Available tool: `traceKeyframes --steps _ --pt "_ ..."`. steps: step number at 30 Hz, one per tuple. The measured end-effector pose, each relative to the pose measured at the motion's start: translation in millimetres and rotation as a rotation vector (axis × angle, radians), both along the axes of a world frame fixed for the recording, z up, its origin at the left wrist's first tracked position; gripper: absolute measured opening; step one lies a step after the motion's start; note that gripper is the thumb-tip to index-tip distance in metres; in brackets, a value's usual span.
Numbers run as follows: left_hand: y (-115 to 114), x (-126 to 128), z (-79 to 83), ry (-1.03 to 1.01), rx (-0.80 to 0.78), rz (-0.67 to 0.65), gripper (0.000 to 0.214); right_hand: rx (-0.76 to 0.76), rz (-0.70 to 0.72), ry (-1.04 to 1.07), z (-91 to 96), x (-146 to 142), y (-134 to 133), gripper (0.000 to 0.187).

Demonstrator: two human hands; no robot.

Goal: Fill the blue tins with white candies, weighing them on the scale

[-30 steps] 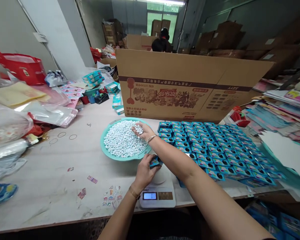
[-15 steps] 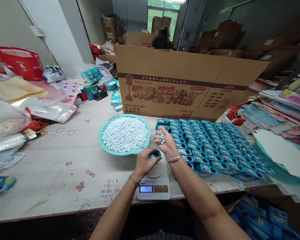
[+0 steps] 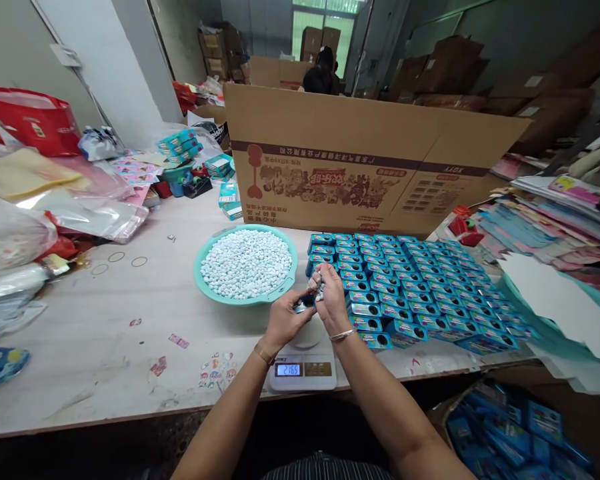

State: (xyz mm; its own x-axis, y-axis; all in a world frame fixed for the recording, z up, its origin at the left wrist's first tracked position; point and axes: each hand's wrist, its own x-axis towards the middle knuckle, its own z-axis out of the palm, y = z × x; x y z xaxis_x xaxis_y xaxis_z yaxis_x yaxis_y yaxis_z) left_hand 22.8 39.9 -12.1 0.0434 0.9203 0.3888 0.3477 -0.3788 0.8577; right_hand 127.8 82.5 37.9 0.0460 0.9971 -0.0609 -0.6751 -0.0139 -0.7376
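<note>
My left hand (image 3: pixel 286 320) grips a small blue box (image 3: pixel 305 304) with an opening in its top, over the white kitchen scale (image 3: pixel 303 377). Held close against that box, my right hand (image 3: pixel 331 301) is closed on a handful of small whitish candies (image 3: pixel 321 291). The scale's display (image 3: pixel 288 370) appears to read 216.5. Left of my hands stands a turquoise basin (image 3: pixel 200 283) heaped with the same round pieces. Just right of my right hand, rows of similar blue boxes (image 3: pixel 397 290) stand upright with dark round holes in their tops. My fingers partly hide the held box.
A large cardboard carton (image 3: pixel 325 127) stands behind the basin and boxes. Plastic bags (image 3: pixel 10 227) and a red bag (image 3: pixel 35 123) lie at the left. Paper stacks (image 3: pixel 540 220) fill the right side. More blue boxes (image 3: pixel 510 427) lie in a carton below the table edge.
My right hand has come down and left to the held box, still closed on the candies. The scale's display has gone from about 145.8 to about 216.5.
</note>
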Motion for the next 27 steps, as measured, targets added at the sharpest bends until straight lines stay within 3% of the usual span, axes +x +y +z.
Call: traceKeyframes --steps 6,13,20,27 --pt "0.1 -1.3 1.5 0.024 -0.015 0.001 0.028 -0.102 0.011 0.017 -2.4 3.0 5.2 0.034" --pt "-2.9 -7.8 4.4 0.098 0.011 0.014 0.036 -0.26 0.11 0.246 4.0 18.7 12.4 0.026" --pt "-19.9 -19.1 5.9 0.112 0.176 0.2 0.02 -0.331 0.146 0.492 16.4 39.8 10.8 0.032" --pt "-26.7 -17.5 11.1 0.244 0.318 0.318 0.008 -0.289 0.191 0.548 11.0 52.3 10.2 0.026"
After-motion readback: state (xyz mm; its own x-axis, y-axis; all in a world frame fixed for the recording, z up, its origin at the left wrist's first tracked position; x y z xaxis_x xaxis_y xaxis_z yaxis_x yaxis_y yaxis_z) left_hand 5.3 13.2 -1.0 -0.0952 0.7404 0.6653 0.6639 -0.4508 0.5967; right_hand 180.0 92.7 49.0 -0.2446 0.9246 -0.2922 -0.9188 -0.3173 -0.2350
